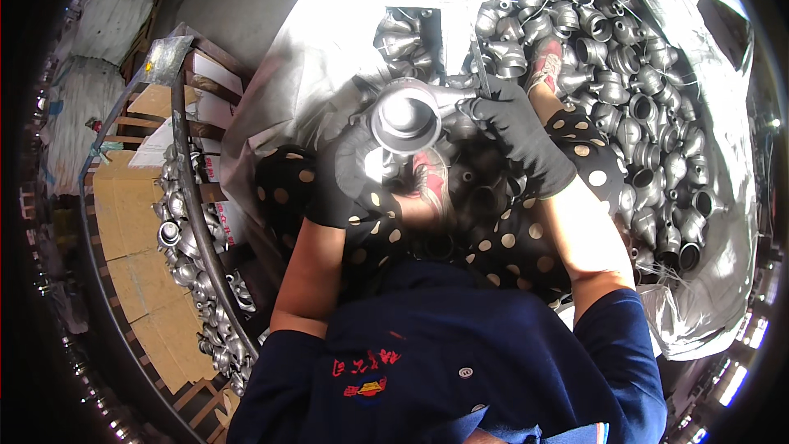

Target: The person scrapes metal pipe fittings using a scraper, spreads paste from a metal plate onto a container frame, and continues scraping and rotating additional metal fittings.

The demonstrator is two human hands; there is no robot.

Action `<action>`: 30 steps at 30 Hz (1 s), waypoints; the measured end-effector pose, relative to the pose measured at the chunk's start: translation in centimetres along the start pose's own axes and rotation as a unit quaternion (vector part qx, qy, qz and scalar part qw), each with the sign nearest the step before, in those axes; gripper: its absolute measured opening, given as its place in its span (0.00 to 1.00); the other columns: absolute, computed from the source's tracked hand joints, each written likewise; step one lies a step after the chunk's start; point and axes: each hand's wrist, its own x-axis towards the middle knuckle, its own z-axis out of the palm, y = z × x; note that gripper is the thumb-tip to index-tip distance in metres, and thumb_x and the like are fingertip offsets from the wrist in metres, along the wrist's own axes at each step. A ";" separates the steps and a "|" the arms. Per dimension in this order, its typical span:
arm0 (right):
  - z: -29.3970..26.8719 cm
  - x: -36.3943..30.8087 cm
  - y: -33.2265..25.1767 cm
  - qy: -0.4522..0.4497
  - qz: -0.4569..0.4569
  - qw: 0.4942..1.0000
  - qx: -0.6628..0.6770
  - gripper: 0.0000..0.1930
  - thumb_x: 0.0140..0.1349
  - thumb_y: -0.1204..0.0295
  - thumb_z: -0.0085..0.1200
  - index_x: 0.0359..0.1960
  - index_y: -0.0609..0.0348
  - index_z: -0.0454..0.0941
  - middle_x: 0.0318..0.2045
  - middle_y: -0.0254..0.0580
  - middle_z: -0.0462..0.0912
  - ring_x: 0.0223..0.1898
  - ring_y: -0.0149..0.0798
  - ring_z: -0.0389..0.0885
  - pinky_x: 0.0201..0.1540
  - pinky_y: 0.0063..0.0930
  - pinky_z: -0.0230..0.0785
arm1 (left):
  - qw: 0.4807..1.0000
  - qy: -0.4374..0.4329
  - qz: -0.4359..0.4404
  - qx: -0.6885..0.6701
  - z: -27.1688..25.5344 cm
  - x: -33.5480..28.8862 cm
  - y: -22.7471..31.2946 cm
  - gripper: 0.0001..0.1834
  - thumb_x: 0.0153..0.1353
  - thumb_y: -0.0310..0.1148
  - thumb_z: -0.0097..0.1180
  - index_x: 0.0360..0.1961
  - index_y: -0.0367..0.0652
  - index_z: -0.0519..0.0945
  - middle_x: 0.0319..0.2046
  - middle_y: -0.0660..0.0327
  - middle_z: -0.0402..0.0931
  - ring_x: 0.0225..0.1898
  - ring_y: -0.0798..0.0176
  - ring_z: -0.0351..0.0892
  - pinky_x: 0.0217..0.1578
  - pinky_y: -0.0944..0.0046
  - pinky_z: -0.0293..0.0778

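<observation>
A grey metal casting (406,120) with a wide round mouth and a narrower neck is held up in front of me. My left hand (345,166), in a dark glove, is closed round its left side. My right hand (519,133), gloved too, grips a narrow flat metal tool (479,57), perhaps a file, pointing away from me. Its fingers are beside the casting's neck; whether they touch it I cannot tell. More castings lie below and between my legs, partly in shadow. Strong glare washes out part of the left glove.
A large white woven sack (711,279) surrounds heaped castings (645,144); my shoes (546,66) are among them. To the left, a dark metal rail (187,173) runs beside more castings (205,312) and cardboard sheets (136,263) on wooden slats. Full white sacks (107,16) stand at the far left.
</observation>
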 end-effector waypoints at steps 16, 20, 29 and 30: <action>-0.2 1.3 2.4 0.017 -0.041 0.998 -0.033 0.23 0.53 0.88 0.53 0.52 0.63 0.79 0.39 0.33 0.84 0.37 0.24 0.79 0.40 0.20 0.74 | 1.000 0.012 0.022 0.016 0.7 -0.1 2.5 0.26 0.54 0.16 0.58 0.56 0.34 0.74 0.54 0.53 0.76 0.52 0.61 0.78 0.47 0.67 0.80; -0.1 1.2 2.1 0.017 -0.039 0.999 -0.026 0.22 0.53 0.87 0.53 0.51 0.63 0.80 0.37 0.33 0.84 0.36 0.23 0.79 0.38 0.19 0.72 | 0.999 0.007 0.052 0.009 1.0 -0.1 2.5 0.26 0.54 0.15 0.57 0.57 0.33 0.74 0.55 0.52 0.75 0.54 0.59 0.77 0.49 0.67 0.81; 0.7 0.2 1.2 0.019 0.043 0.998 -0.046 0.16 0.53 0.85 0.53 0.44 0.65 0.81 0.27 0.29 0.82 0.26 0.20 0.76 0.28 0.15 0.66 | 0.994 -0.015 0.093 0.059 0.9 -0.1 3.1 0.25 0.56 0.14 0.53 0.57 0.33 0.72 0.56 0.49 0.74 0.57 0.57 0.76 0.47 0.66 0.80; 0.6 0.2 1.4 -0.001 0.023 0.999 -0.040 0.16 0.53 0.85 0.54 0.44 0.65 0.81 0.29 0.30 0.83 0.28 0.21 0.78 0.31 0.16 0.68 | 0.993 -0.014 0.097 0.067 0.8 0.0 3.2 0.25 0.56 0.13 0.52 0.57 0.33 0.72 0.56 0.49 0.74 0.57 0.57 0.76 0.47 0.66 0.80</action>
